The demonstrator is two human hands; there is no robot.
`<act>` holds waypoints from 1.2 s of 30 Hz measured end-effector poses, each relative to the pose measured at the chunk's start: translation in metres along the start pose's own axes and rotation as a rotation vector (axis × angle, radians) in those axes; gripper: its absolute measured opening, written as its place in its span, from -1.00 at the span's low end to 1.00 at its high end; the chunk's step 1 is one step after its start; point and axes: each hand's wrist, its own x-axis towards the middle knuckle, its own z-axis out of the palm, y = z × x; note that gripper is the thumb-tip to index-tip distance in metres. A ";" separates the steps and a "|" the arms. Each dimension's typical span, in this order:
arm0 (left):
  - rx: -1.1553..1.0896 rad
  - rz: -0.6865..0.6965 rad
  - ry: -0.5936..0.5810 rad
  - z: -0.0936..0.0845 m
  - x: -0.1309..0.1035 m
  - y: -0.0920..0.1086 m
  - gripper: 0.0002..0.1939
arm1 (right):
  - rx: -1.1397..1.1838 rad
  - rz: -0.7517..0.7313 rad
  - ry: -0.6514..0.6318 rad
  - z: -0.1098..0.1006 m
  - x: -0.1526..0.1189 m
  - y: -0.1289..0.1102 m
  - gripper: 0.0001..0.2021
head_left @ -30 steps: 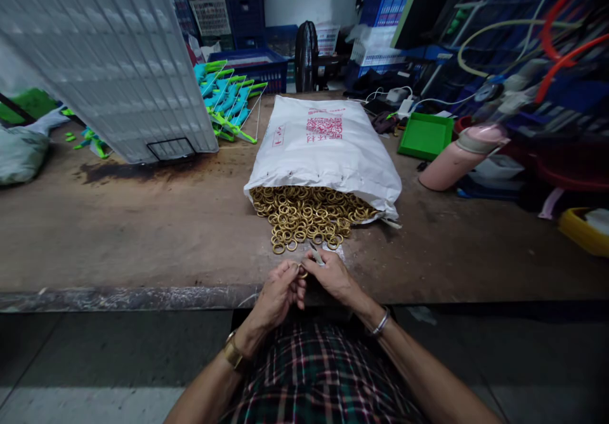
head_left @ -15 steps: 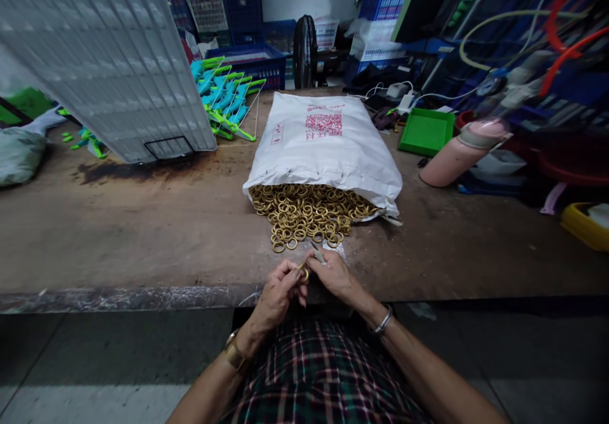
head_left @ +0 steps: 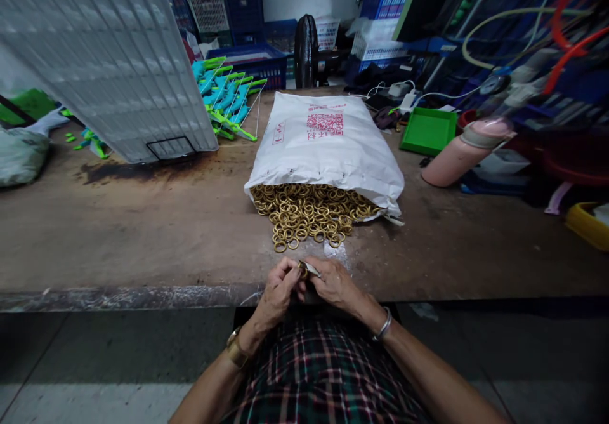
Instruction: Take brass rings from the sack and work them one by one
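Note:
My left hand (head_left: 281, 284) pinches a gold-coloured ring (head_left: 303, 271) near the table's front edge. My right hand (head_left: 333, 282) is closed round a small blade-like metal tool (head_left: 312, 270), whose tip touches or overlaps the ring. Just beyond both hands, many brass-coloured rings (head_left: 304, 218) spill from the open mouth of a white sack (head_left: 323, 151) with red print. A patch of clear, shiny material (head_left: 335, 254) lies on the table between the pile and my right hand.
The brown table (head_left: 118, 233) carries a translucent ribbed panel (head_left: 124, 62) and green-and-blue plastic parts (head_left: 228, 100) at left. To the right are a green tray (head_left: 429, 129), a pink bottle (head_left: 451, 160) and a yellow container (head_left: 587, 226). A black fan (head_left: 306, 49) stands behind.
The tool in my right hand has swung from pointing away toward the pile to pointing left, onto the ring. My left hand has barely moved.

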 end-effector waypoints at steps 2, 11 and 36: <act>0.014 0.001 0.005 0.001 0.000 0.002 -0.65 | -0.016 -0.007 -0.005 0.001 -0.001 0.000 -0.80; 0.025 0.023 -0.006 0.008 -0.012 0.012 -0.70 | -0.237 0.041 -0.063 -0.001 0.007 0.000 -0.80; -0.806 -0.315 0.120 -0.019 -0.004 0.012 -0.74 | -0.530 0.249 0.189 0.004 0.046 -0.006 -0.78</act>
